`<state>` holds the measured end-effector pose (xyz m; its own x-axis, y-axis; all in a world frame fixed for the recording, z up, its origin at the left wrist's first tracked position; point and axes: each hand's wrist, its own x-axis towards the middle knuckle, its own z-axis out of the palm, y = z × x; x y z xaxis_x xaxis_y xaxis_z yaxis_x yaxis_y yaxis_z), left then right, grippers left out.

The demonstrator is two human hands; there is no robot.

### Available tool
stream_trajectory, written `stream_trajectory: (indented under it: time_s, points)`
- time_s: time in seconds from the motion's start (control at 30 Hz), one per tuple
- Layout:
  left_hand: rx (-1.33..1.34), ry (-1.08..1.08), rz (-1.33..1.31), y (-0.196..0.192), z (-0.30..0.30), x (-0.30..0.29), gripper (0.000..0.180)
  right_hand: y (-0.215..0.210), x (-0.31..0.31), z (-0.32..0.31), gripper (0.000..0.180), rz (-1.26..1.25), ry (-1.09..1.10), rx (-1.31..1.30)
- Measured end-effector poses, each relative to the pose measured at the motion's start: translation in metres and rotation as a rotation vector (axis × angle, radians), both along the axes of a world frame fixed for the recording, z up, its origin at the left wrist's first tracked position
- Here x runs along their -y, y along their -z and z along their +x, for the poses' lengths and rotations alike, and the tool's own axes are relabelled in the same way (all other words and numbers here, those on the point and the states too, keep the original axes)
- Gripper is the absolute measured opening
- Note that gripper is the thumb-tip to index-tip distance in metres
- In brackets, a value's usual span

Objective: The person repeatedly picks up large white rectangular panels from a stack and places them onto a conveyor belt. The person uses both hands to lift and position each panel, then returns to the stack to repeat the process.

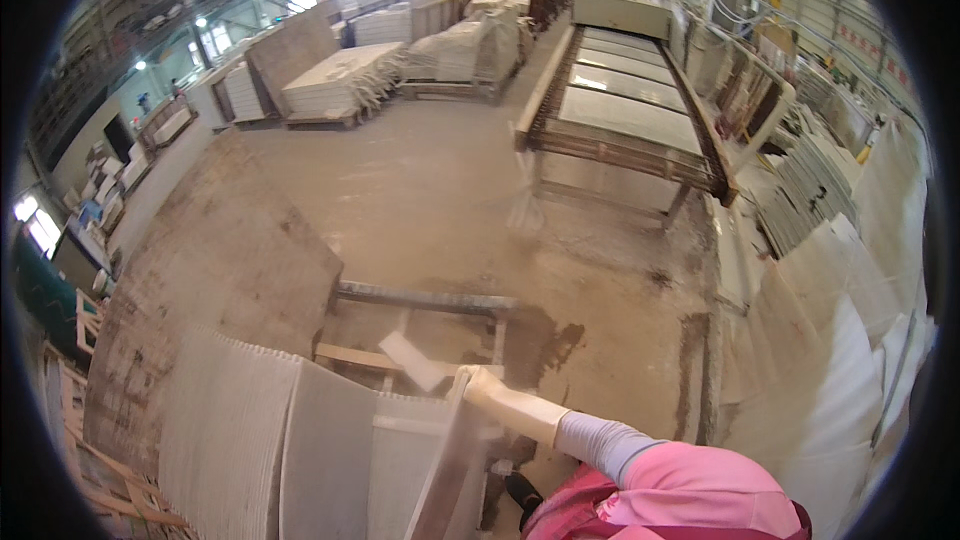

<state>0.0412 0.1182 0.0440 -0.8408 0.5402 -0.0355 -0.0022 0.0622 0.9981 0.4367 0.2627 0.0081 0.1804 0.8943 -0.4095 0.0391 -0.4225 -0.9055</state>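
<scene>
My right hand (480, 384), in a cream glove with a pink and grey sleeve behind it, is closed over the far upper corner of a stone slab (445, 470). The slab stands tilted on edge, its narrow side toward me. Left of it, a row of thin pale slabs (335, 450) stands on edge, packed face to face. A small white sheet (412, 360) lies across the wooden bar (358, 355) of a low frame just beyond the hand. My left hand is outside the picture.
A large brown board (215, 270) leans behind the slab row. Ahead stands a long roller conveyor (630, 120) carrying pale slabs. Stacked slabs on pallets (345, 80) are farther back. More slabs (820, 310) lean along the right. My shoe (522, 492) shows near the held slab.
</scene>
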Motion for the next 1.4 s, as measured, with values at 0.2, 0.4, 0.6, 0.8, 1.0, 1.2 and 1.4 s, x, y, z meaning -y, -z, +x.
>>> stream_trajectory:
  time_s: [0.2,0.4,0.6,0.8,1.0,1.2,1.4]
  points:
    - [-0.079,0.227,-0.043,0.005,0.049,-0.056,0.038,-0.008,0.062,0.107,0.017,0.014,0.299,0.183]
    - [-0.337,0.407,-0.147,0.05,0.095,-0.107,0.035,0.002,0.13,0.235,0.025,0.073,0.788,-0.077]
    - [-0.667,0.535,-0.162,0.062,0.183,-0.162,0.027,-0.025,0.19,0.36,0.029,0.185,1.139,-0.182]
    - [0.278,0.655,-0.038,-0.036,0.407,-0.181,0.015,-0.079,0.242,0.467,0.028,0.235,1.314,-0.096]
    - [0.4,0.83,0.089,-0.1,0.558,-0.22,0.028,-0.105,0.285,0.527,0.022,0.558,1.385,0.091]
    - [0.387,0.924,0.081,-0.122,0.672,-0.254,0.031,-0.109,0.307,0.564,0.051,0.645,1.357,0.447]
    - [0.347,1.041,-0.041,-0.096,0.781,-0.311,0.026,-0.102,0.286,0.608,0.03,0.488,1.584,0.318]
